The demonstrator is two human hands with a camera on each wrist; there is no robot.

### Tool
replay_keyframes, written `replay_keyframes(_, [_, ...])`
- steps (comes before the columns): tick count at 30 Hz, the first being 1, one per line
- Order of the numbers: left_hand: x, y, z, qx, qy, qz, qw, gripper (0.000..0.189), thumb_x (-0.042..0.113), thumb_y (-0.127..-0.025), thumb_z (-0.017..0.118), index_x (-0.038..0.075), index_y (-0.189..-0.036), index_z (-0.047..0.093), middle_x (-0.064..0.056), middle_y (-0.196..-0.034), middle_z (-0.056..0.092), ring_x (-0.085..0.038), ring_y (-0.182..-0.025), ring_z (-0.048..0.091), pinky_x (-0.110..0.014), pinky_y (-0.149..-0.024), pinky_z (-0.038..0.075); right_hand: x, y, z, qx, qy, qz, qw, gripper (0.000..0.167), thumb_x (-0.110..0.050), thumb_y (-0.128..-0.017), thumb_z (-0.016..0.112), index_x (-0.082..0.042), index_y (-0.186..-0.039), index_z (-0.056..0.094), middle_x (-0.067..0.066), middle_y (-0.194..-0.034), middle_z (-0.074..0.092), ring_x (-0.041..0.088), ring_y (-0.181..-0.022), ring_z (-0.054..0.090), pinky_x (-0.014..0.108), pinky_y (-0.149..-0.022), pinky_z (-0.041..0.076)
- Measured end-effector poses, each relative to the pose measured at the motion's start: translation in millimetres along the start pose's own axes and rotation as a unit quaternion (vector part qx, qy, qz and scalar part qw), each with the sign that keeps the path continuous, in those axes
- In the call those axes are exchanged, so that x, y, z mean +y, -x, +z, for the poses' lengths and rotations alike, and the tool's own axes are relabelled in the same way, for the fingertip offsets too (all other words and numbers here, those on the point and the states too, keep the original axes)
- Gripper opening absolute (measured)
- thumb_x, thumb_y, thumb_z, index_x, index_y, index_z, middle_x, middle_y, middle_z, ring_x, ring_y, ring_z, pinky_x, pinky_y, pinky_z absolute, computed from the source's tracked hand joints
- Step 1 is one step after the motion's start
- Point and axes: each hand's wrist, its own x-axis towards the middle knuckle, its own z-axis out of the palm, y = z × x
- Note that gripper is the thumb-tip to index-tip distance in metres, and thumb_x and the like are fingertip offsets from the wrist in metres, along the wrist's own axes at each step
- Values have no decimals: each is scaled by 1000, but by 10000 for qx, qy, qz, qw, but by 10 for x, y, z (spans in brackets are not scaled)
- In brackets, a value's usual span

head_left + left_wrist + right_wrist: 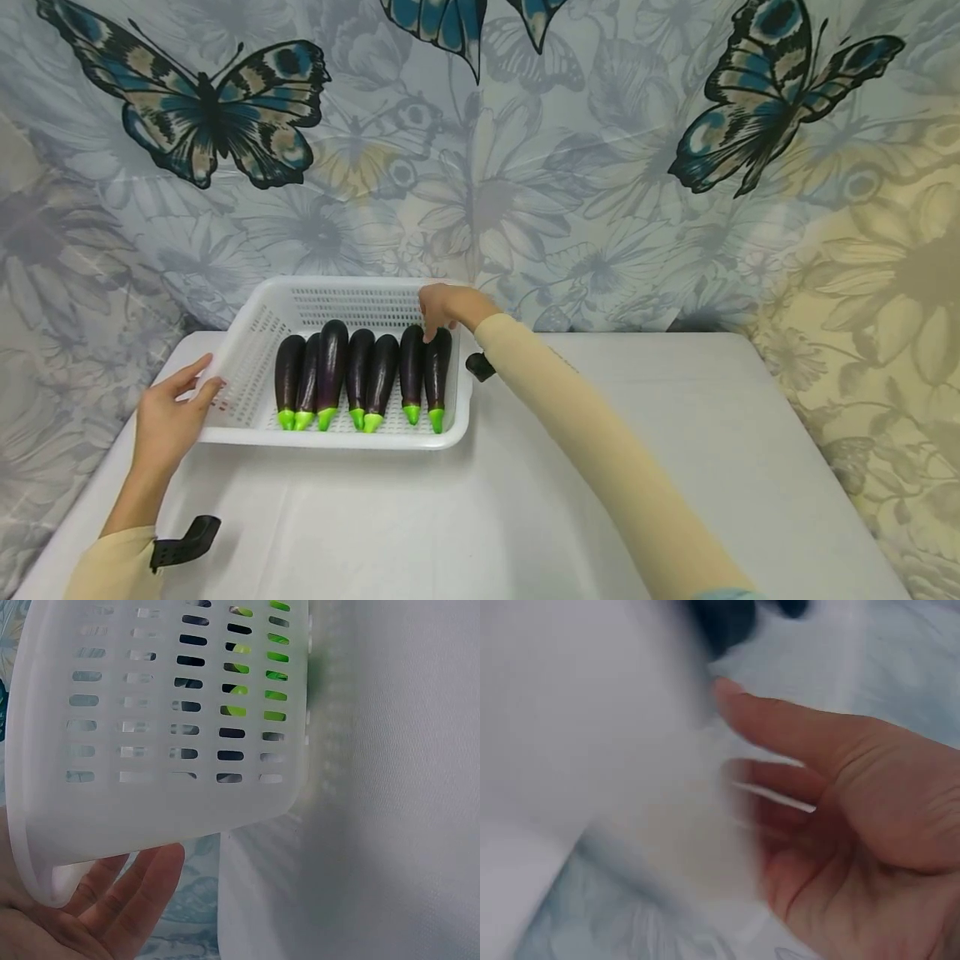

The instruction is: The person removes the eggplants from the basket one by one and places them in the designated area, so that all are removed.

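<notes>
A white perforated plastic basket [360, 440] stands on the table with several dark purple eggplants [332, 367] in a row, green stem ends toward the front. My left hand [171, 408] grips the basket's left rim; in the left wrist view its fingers [154, 892] lie below the rim. Over the back right corner reaches my right hand [450, 306], fingertips down at the upper ends of the two rightmost eggplants. The right wrist view is blurred: the thumb of the right hand [855, 802] points toward a dark eggplant [724, 622], with a gap between thumb and fingers.
The white-covered table [600, 442] extends to the right and front of the basket. Directly behind it hangs a floral cloth [495, 192] with large butterflies. A black wrist strap mount [480, 367] sits close beside the basket's right rim.
</notes>
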Motion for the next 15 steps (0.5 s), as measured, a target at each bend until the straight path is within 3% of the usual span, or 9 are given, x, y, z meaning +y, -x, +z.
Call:
replay_keyframes(3, [11,3,-3,30,85,59,9999,46,21,-98,58,9,-142,52,-32,-127,56,-42,-113,54,-12,-62,35,-32,-3,67,-25,914,17,9958,46,-20,-87,76,0,-124,58,10,-124,60,22,-105,59,33,-91,49])
replay_keyframes(5, [16,2,-7,52,90,87,9999,46,20,-98,58,9,-141,52,-32,-126,57,-43,-111,56,-9,-60,34,-50,2,91,-50,1344,3,9909,55,-24,-86,77,-1,-131,54,10,-129,59,21,-113,55,33,-95,45])
replay_keyframes(11, [3,0,-14,70,46,101,9999,45,20,-98,58,9,-141,53,-32,-125,57,-40,-106,58,-9,-59,36,-88,13,97,-458,1682,161,9846,85,-40,-85,76,-6,-151,33,9,-151,41,24,-137,40,37,-107,37])
replay_keyframes(13, [-8,2,-14,76,31,84,9999,45,21,-97,58,9,-141,53,-31,-123,59,-24,-92,63,-10,-58,37,-91,13,100,-571,1637,152,9847,86,-42,-85,75,-5,-151,34,9,-152,41,25,-137,40,37,-107,37])
replay_keyframes(15, [-14,5,-11,83,56,89,9999,45,21,-97,59,9,-140,54,-30,-121,60,-4,-77,59,-10,-55,39,-84,11,107,-605,1625,102,9848,84,-43,-86,74,-4,-149,36,10,-150,42,25,-136,41,37,-106,38])
